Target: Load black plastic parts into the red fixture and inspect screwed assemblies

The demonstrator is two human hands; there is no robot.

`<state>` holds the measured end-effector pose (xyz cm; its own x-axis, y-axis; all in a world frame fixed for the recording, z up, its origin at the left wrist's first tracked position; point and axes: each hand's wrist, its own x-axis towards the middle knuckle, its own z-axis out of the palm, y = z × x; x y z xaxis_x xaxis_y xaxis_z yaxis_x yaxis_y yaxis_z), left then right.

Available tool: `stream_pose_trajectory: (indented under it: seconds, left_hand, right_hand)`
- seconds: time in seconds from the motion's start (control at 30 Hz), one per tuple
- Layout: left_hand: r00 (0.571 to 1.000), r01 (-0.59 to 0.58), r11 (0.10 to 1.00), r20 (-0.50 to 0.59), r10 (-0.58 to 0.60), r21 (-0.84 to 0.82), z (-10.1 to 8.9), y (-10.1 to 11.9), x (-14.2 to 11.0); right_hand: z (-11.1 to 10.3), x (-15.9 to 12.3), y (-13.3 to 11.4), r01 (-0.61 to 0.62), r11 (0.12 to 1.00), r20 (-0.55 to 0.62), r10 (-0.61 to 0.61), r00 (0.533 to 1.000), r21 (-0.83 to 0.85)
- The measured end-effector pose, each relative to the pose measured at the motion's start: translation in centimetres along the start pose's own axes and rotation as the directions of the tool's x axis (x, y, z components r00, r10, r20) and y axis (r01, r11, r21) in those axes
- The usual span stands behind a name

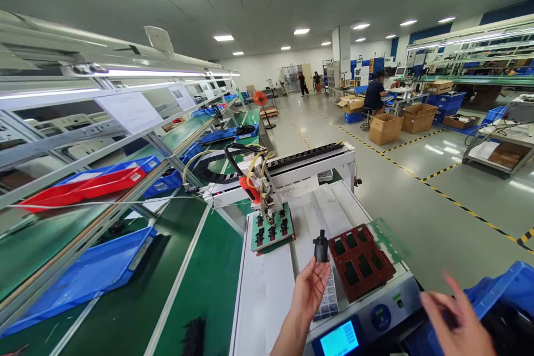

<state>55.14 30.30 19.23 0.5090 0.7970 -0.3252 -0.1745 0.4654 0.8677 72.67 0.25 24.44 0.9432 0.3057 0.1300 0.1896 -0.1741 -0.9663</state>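
Observation:
My left hand point(311, 286) holds up a black ribbed cylindrical plastic part point(321, 249) with a narrow neck, pinched at its lower end. It is above the white machine bed, beside a dark red fixture tray point(362, 262) with several cut-outs. A strip of printed labels point(329, 296) lies partly behind this hand. My right hand point(456, 322) is at the lower right by a blue bin point(507, 292) with dark contents; it is blurred, its fingers look apart, and I see nothing in them. Further back, a green fixture plate point(255, 246) carries several black parts under the machine's red-and-white head point(252, 186).
A gantry beam point(308, 157) spans the machine bed. At the front are a lit screen point(339, 339) and a dark knob point(380, 317). Left stands a green bench with blue trays point(95, 272) and a red tray point(83, 189). A seated person point(374, 94) works in the background among cardboard boxes.

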Motion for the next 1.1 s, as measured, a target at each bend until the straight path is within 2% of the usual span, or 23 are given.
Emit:
stream_pose_trajectory:
  seconds: [0.07,0.1,0.13,0.2,0.23,0.3,0.37,0.4,0.43,0.57,0.63,0.7,0.73,0.8,0.87,0.9,0.93,1.0,1.1]
  left_hand:
    - [0.990,0.106,0.967,0.112,-0.082,-0.233,0.8,1.2,-3.8]
    - [0.989,0.100,0.955,0.137,-0.063,-0.279,1.3,1.7,-5.5]
    - [0.991,0.039,0.964,0.136,-0.003,-0.263,1.7,2.1,-6.9]
    - [0.972,-0.199,0.974,0.103,0.210,-0.107,2.4,2.4,-8.9]
    - [0.934,-0.349,0.937,0.085,0.347,0.007,2.6,2.4,-9.6]
    - [0.794,-0.602,0.764,0.075,0.603,0.234,2.7,2.1,-10.5]
    - [0.642,-0.729,0.570,0.090,0.761,0.378,2.5,1.9,-11.1]
    - [0.597,-0.754,0.510,0.109,0.795,0.414,2.3,2.0,-11.3]
    - [0.583,-0.763,0.484,0.132,0.801,0.429,2.0,2.2,-11.5]
    - [0.628,-0.767,0.514,0.287,0.723,0.384,0.8,3.6,-12.0]
    - [0.626,-0.777,0.527,0.330,0.707,0.344,0.4,4.0,-12.0]
    - [0.622,-0.782,0.550,0.312,0.718,0.293,0.1,4.0,-11.8]
    - [0.625,-0.780,0.568,0.294,0.723,0.263,0.1,3.9,-11.8]
    - [0.636,-0.772,0.604,0.262,0.726,0.201,0.1,3.6,-11.6]
    - [0.643,-0.764,0.625,0.248,0.724,0.156,0.2,3.3,-11.4]
    - [0.642,-0.765,0.628,0.247,0.725,0.143,0.2,3.3,-11.4]
    - [0.640,-0.766,0.628,0.250,0.727,0.134,0.3,3.3,-11.3]
    - [0.636,-0.768,0.628,0.259,0.727,0.122,0.4,3.3,-11.4]
    - [0.658,-0.749,0.651,0.252,0.709,0.123,0.8,3.6,-11.5]
  right_hand:
    - [4.4,-0.9,-2.2,-0.025,0.996,0.206,0.007,0.978,0.084]
    - [6.5,-1.4,-3.6,-0.036,0.992,0.294,-0.002,0.956,0.124]
    - [8.5,-1.9,-4.9,-0.043,0.984,0.359,-0.022,0.933,0.172]
    - [11.4,-2.8,-7.4,-0.060,0.964,0.469,-0.071,0.880,0.258]
    - [12.4,-3.3,-8.3,-0.074,0.955,0.513,-0.089,0.854,0.289]
    - [13.6,-3.8,-9.4,-0.112,0.941,0.577,-0.099,0.811,0.319]
    - [13.9,-4.1,-9.8,-0.162,0.924,0.622,-0.097,0.777,0.346]
    - [13.9,-4.1,-9.8,-0.191,0.910,0.645,-0.102,0.757,0.368]
    - [13.7,-4.1,-9.8,-0.221,0.893,0.671,-0.113,0.733,0.392]
    - [13.0,-3.9,-9.6,-0.292,0.850,0.782,-0.202,0.590,0.440]
    - [12.8,-3.9,-9.5,-0.275,0.859,0.803,-0.226,0.552,0.431]
    - [12.7,-3.9,-9.4,-0.212,0.888,0.795,-0.232,0.561,0.409]
    - [12.6,-3.9,-9.3,-0.162,0.905,0.778,-0.235,0.582,0.394]
    - [12.4,-3.9,-8.8,-0.050,0.925,0.705,-0.251,0.663,0.377]
    - [11.9,-3.9,-8.4,0.023,0.919,0.577,-0.266,0.772,0.393]
    - [11.6,-3.9,-8.3,0.029,0.910,0.523,-0.263,0.811,0.413]
    - [11.2,-3.9,-8.2,0.012,0.900,0.503,-0.254,0.826,0.435]
    - [10.6,-3.9,-8.3,-0.073,0.889,0.573,-0.227,0.788,0.452]
    - [10.2,-4.2,-8.9,-0.215,0.898,0.731,-0.153,0.665,0.384]
